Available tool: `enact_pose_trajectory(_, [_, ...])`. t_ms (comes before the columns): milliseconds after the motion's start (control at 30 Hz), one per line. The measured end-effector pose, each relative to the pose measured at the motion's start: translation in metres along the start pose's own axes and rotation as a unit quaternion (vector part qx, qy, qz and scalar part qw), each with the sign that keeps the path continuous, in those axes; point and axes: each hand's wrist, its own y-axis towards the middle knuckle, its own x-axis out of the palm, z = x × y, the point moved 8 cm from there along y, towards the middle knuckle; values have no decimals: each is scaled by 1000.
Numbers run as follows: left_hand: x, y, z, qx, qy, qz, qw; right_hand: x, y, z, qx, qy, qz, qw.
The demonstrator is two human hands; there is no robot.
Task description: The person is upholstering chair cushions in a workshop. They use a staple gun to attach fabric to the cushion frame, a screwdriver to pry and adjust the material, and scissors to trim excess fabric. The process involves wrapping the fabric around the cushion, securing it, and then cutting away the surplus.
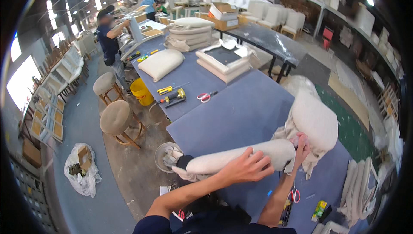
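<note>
Touching one bolster (223, 160), left fingers (261, 164) spread loosely; right fingers (303, 141) curl, grip unclear; two scissors (207, 96) lie apart.

left of the blue worktable (228, 113), round stools (116, 117) and a bright window (23, 82). beyond the worktable, pale chairs (271, 16).

Hands (250, 165) at long cream cushion (215, 159), blue table (232, 109)

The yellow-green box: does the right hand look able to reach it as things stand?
Probably yes: the box lies uncovered on the table, though the right hand is busy at the roll.
</note>
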Motion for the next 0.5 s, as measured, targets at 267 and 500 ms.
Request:
enact_pose_trajectory(267, [-4,-6,-2,-22,-94,-57,994,58,-10,16,-4,-15,-115,993])
enact_pose_trajectory(500, [26,6,-76,-165,-90,8,982,93,-1,-81,-139,96,-124,978])
